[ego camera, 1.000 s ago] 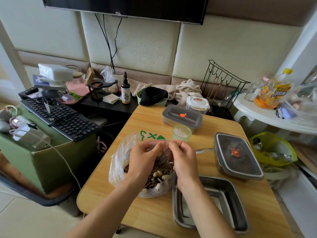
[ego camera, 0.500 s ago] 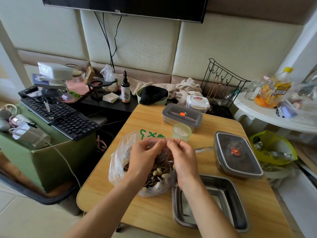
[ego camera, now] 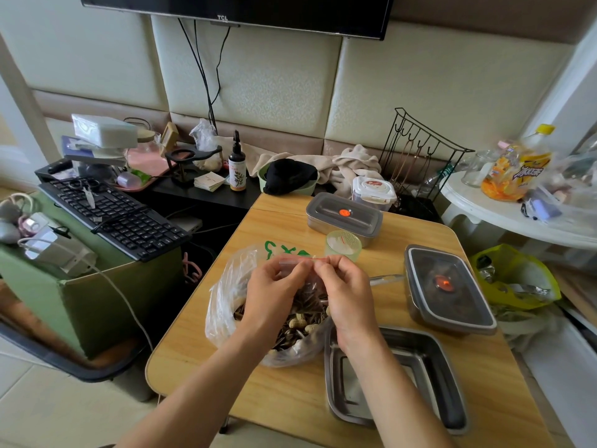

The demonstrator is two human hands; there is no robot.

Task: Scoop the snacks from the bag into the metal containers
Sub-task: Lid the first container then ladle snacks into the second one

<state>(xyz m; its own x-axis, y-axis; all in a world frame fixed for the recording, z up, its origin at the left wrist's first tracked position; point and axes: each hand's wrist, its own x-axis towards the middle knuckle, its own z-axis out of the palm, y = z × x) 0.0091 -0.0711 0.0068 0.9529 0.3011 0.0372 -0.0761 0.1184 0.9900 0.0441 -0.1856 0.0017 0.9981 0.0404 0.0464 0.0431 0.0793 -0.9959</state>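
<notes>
Pinching the zip strip (ego camera: 302, 260) at both ends, left hand (ego camera: 274, 286) and right hand (ego camera: 350, 295) held it above the snack bag (ego camera: 223, 302), apparently for opening; the open metal container (ego camera: 449, 392) sat just right of it.

The clear bag (ego camera: 226, 295) bears green marks, the lid (ego camera: 344, 212) an orange dot; the cup (ego camera: 343, 245) is pale green, the keyboard (ego camera: 119, 218) black.

Glossy clear plastic bag (ego camera: 226, 295), brushed metal tray (ego camera: 452, 412), seemingly smooth wood-grain table (ego camera: 290, 396).
</notes>
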